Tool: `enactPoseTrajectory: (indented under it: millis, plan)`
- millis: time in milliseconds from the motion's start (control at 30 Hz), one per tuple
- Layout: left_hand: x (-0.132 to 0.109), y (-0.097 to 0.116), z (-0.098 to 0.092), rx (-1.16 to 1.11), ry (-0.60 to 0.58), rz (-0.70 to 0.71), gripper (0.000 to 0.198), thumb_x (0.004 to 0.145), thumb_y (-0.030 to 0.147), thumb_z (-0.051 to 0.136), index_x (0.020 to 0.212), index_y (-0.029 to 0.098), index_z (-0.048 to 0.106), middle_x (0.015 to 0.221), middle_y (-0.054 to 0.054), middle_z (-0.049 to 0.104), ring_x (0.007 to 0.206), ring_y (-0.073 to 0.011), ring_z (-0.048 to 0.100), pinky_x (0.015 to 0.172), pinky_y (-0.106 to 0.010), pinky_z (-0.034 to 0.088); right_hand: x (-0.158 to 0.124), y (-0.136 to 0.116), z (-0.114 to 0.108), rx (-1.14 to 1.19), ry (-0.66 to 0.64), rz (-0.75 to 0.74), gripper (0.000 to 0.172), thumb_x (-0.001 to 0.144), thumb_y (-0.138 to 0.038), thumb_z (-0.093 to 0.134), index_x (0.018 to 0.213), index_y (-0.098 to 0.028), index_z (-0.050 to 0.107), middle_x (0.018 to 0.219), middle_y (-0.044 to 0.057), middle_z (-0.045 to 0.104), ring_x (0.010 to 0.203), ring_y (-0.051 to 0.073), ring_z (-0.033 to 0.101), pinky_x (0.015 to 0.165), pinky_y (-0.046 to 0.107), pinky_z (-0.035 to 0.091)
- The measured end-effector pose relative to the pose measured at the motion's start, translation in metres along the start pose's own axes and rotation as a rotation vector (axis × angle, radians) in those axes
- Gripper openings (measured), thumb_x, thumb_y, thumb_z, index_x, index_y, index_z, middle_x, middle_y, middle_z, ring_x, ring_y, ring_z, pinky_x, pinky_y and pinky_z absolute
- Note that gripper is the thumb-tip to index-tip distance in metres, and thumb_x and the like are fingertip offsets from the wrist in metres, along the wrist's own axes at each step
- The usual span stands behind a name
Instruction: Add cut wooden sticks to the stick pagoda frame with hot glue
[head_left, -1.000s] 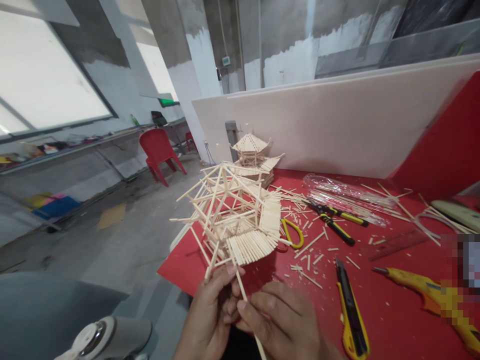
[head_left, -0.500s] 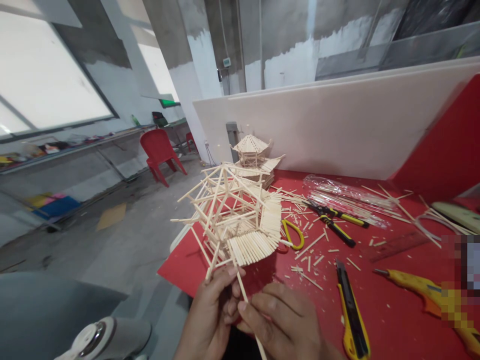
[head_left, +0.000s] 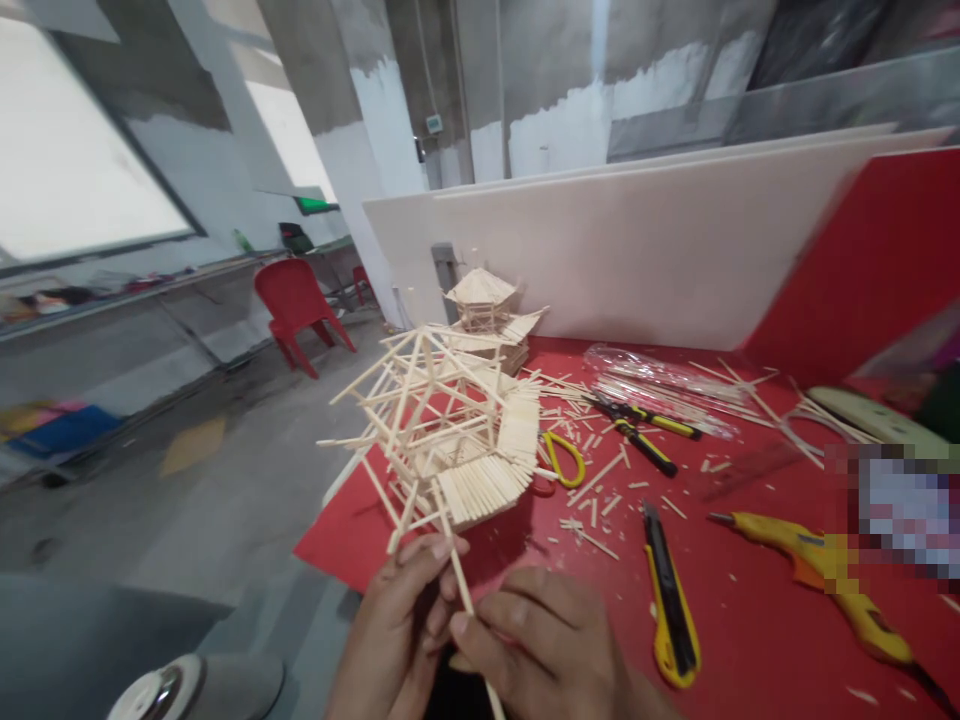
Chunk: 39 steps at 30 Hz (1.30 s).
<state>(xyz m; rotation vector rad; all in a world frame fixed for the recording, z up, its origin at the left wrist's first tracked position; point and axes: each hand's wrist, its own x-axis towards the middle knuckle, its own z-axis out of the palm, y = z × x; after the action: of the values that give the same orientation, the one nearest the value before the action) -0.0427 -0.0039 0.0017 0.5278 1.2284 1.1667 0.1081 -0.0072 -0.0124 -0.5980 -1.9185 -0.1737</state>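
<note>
A wooden stick point(head_left: 458, 572) slants from the lower edge of the model up toward the bottom of the view. My left hand point(head_left: 409, 610) pinches its upper part between thumb and fingers, just below the model. My right hand point(head_left: 540, 635) grips the same stick lower down, fingers curled round it. Right above the hands stands a pavilion model point(head_left: 427, 400) built of thin sticks. Its roof frame is bare, and a skirt of close-set slats point(head_left: 487, 487) covers the front and right. The stick's top end meets the model's corner; whether it is attached I cannot tell.
Behind stands a finished stick pavilion point(head_left: 484, 290). On the red tabletop point(head_left: 570, 630) lie a utility knife point(head_left: 671, 600), a yellow glue gun point(head_left: 810, 560), pliers point(head_left: 637, 435), scissors with a yellow handle point(head_left: 564, 460) and bagged sticks point(head_left: 660, 390). A flask point(head_left: 202, 685) is at lower left.
The whole scene has shifted left in view as the camera turned right. Both hands keep their hold on the stick, with little visible change between them and the model.
</note>
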Motion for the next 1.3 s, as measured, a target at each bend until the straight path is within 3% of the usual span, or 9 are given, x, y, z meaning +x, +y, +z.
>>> enactPoseTrajectory:
  millis: [200, 267, 367, 500, 667, 800, 1000, 1167, 1300]
  plan:
    - [-0.013, -0.007, 0.005, 0.051, 0.048, -0.031, 0.038, 0.039, 0.035, 0.094, 0.069, 0.020, 0.077, 0.062, -0.002, 0.069, 0.055, -0.0140, 0.058, 0.049, -0.021, 0.051, -0.030, -0.003, -0.034, -0.060, -0.083, 0.035, 0.023, 0.094, -0.018, 0.056, 0.116, -0.018, 0.062, 0.098, 0.002, 0.071, 0.080, 0.011, 0.064, 0.070, 0.023, 0.054]
    - [-0.013, -0.013, 0.013, 0.158, -0.015, 0.033, 0.038, 0.043, 0.037, 0.093, 0.073, 0.020, 0.079, 0.063, -0.002, 0.069, 0.054, -0.0147, 0.057, 0.047, -0.021, 0.049, -0.050, 0.002, -0.052, -0.134, -0.073, 0.120, 0.026, 0.092, -0.015, 0.053, 0.117, -0.016, 0.062, 0.099, 0.006, 0.070, 0.084, 0.013, 0.064, 0.071, 0.026, 0.054]
    - [-0.008, -0.022, 0.035, 0.348, -0.199, 0.233, 0.028, 0.057, 0.038, 0.088, 0.077, 0.020, 0.079, 0.060, -0.001, 0.065, 0.053, -0.0127, 0.054, 0.046, -0.019, 0.045, -0.076, 0.021, -0.084, -0.333, -0.268, 0.427, 0.021, 0.089, -0.015, 0.051, 0.103, -0.017, 0.067, 0.092, 0.007, 0.069, 0.081, 0.015, 0.062, 0.070, 0.028, 0.052]
    - [0.009, -0.037, 0.077, 0.502, -0.442, 0.339, 0.021, 0.072, 0.037, 0.079, 0.066, 0.017, 0.075, 0.072, -0.002, 0.065, 0.060, -0.0120, 0.057, 0.054, -0.020, 0.049, -0.078, 0.086, -0.113, -0.611, -0.455, 0.793, 0.025, 0.095, -0.025, 0.050, 0.110, -0.017, 0.067, 0.101, 0.012, 0.068, 0.098, 0.022, 0.061, 0.083, 0.037, 0.052]
    - [0.035, -0.058, 0.111, 0.359, -0.419, 0.083, 0.030, 0.072, 0.043, 0.077, 0.082, 0.015, 0.074, 0.070, -0.006, 0.072, 0.059, -0.0194, 0.068, 0.058, -0.031, 0.057, -0.045, 0.198, -0.108, -0.686, -0.699, 1.044, 0.039, 0.093, -0.039, 0.059, 0.125, -0.017, 0.056, 0.126, 0.009, 0.058, 0.109, 0.023, 0.060, 0.092, 0.046, 0.051]
    - [0.048, -0.069, 0.115, 0.288, -0.377, 0.074, 0.031, 0.070, 0.042, 0.078, 0.079, 0.012, 0.072, 0.065, -0.007, 0.073, 0.054, -0.0197, 0.069, 0.053, -0.028, 0.055, -0.039, 0.244, -0.089, -0.656, -0.890, 1.195, 0.036, 0.094, -0.037, 0.059, 0.123, -0.017, 0.057, 0.123, 0.008, 0.060, 0.104, 0.021, 0.062, 0.088, 0.043, 0.054]
    - [0.063, -0.076, 0.116, 0.254, -0.412, 0.032, 0.031, 0.072, 0.041, 0.076, 0.080, 0.012, 0.072, 0.062, -0.006, 0.070, 0.050, -0.0192, 0.065, 0.046, -0.031, 0.054, -0.052, 0.257, -0.084, -0.523, -0.862, 1.325, 0.038, 0.093, -0.037, 0.060, 0.125, -0.017, 0.056, 0.128, 0.010, 0.057, 0.109, 0.023, 0.060, 0.092, 0.045, 0.052]
    - [0.079, -0.082, 0.115, 0.249, -0.428, 0.031, 0.031, 0.074, 0.042, 0.074, 0.084, 0.012, 0.073, 0.064, -0.004, 0.068, 0.051, -0.0175, 0.064, 0.046, -0.029, 0.054, -0.040, 0.257, -0.124, -0.147, -0.688, 1.489, 0.037, 0.093, -0.042, 0.059, 0.119, -0.016, 0.059, 0.118, 0.007, 0.061, 0.101, 0.022, 0.062, 0.086, 0.041, 0.054]
    - [0.083, -0.085, 0.116, 0.248, -0.427, 0.017, 0.032, 0.073, 0.043, 0.074, 0.083, 0.013, 0.073, 0.064, -0.004, 0.068, 0.051, -0.0177, 0.063, 0.044, -0.029, 0.052, -0.037, 0.216, -0.160, 0.227, -0.533, 1.524, 0.036, 0.092, -0.033, 0.044, 0.120, -0.015, 0.057, 0.104, 0.010, 0.067, 0.088, 0.020, 0.066, 0.074, 0.035, 0.055]
